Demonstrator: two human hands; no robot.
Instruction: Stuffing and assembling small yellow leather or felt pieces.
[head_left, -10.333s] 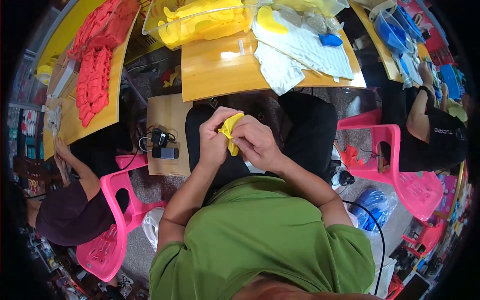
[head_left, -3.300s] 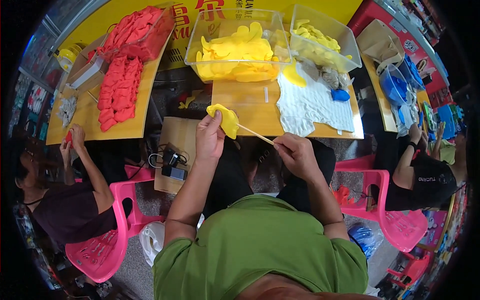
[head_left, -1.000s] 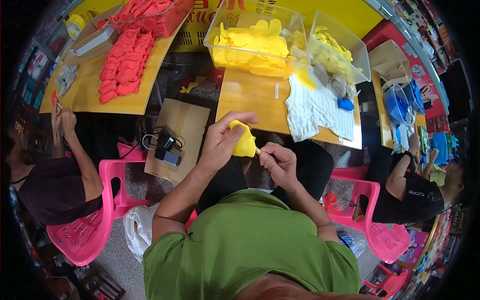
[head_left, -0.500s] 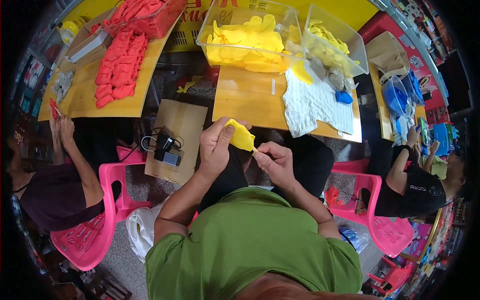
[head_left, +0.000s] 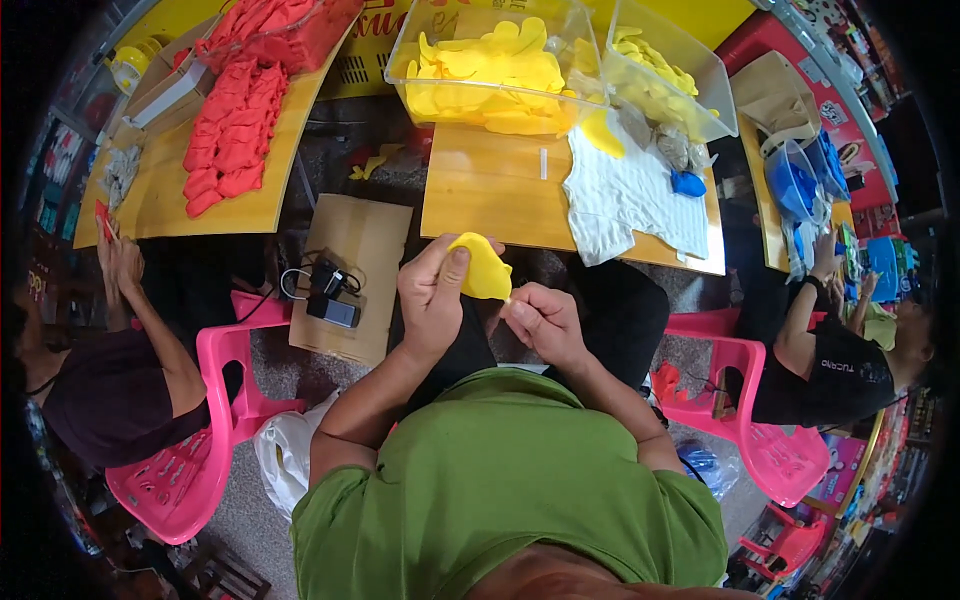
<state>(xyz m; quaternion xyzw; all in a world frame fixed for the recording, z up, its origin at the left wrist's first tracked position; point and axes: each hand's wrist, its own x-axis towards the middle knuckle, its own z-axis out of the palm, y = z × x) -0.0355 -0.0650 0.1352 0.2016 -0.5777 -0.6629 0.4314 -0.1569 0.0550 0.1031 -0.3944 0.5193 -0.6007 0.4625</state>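
Observation:
Over my lap, my left hand (head_left: pixel 432 297) holds a soft, rounded yellow piece (head_left: pixel 481 266), the thumb pressed on its face and the fingers behind it. The piece tapers toward the right. At that narrow end my right hand (head_left: pixel 545 322) is closed in a pinch, with a small pale tip showing at the fingertips. Whether that tip is part of the piece or a separate thing I cannot tell. Just beyond my hands is the table's near edge. On the table, a clear plastic box (head_left: pixel 400 75) holds many similar yellow pieces.
Another clear box (head_left: pixel 720 110) of yellow pieces stands at the far right, by a white cloth (head_left: pixel 640 195). Red bundles (head_left: pixel 232 135) lie on the left table. A flattened cardboard (head_left: pixel 345 225) bears small devices. People work on both sides, near pink chairs (head_left: pixel 225 400).
My right hand has shifted slightly left, its fingertips closer to the yellow piece. The piece is turned a little and shows a broader face. My left hand keeps its hold.

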